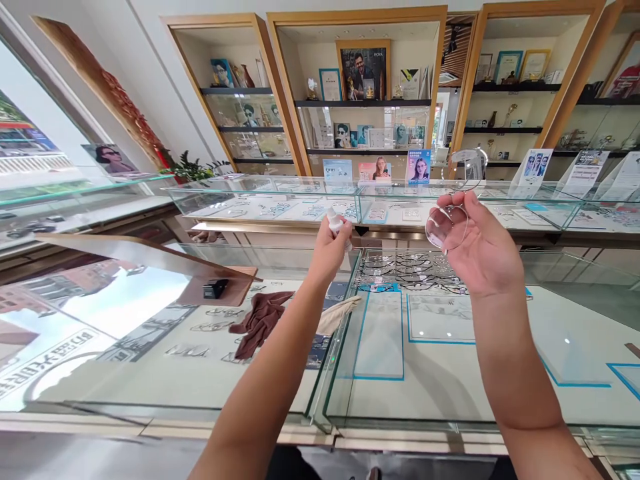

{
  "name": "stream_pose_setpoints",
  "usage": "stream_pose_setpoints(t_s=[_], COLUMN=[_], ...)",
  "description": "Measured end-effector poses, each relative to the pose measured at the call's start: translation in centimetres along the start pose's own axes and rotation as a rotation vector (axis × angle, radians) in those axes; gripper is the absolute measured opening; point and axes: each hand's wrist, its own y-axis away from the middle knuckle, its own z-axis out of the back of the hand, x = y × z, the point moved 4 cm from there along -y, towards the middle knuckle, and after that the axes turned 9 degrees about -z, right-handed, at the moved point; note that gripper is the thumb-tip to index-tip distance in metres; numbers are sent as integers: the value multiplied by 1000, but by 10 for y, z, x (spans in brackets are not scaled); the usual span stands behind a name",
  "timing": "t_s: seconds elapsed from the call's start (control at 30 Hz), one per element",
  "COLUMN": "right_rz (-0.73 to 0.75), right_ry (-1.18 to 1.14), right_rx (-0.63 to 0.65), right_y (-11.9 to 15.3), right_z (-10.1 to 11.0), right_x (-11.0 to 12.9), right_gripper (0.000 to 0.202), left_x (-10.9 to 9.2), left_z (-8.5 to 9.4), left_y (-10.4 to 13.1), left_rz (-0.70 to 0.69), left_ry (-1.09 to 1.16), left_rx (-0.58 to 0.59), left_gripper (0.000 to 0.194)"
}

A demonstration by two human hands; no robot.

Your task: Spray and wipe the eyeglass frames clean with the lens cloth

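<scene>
My left hand (329, 250) is closed round a small white spray bottle (333, 219), its nozzle sticking up above the fingers. Out to the right, my right hand (487, 260) is raised palm up, fingers curled in on a pair of thin-rimmed eyeglasses (436, 230). One clear lens hangs at the palm and the other part rises beyond the fingertips. Both hands are apart, above the glass counter. Below the left forearm a crumpled brown cloth (263, 319) lies on the counter, partly hidden by the arm. A cream cloth (341, 315) rests beside it, near the glass joint.
Rows of eyeglasses (413, 270) lie inside the glass case (325, 393). At left a wooden board (150, 257) carries a small black box (215, 289). Another glass counter (280, 227) with upright cards runs behind, before wall shelves (360, 103).
</scene>
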Motion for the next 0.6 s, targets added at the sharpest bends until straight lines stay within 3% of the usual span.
stream_pose_setpoints(t_s=[0.07,0.13,0.27,0.43,0.6], right_rz=[-18,-36,-80,-111,-170], right_ry=[-15,-41,-55,-41,-57], right_rx=[12,23,53,120,164], right_y=[0,1,4,5,3], right_z=[-2,-4,-12,-24,-30], right_x=[-3,-5,-9,-14,-24], right_gripper=[37,34,29,27,25], left_x=[-36,-65,-100,-105,-94], left_z=[-14,-24,-32,-29,-31], left_y=[0,7,28,35,31], left_rz=[-61,-39,6,35,112], left_ry=[184,319,380,341,328], left_rx=[68,157,345,382,418], left_gripper=[23,27,45,83,88])
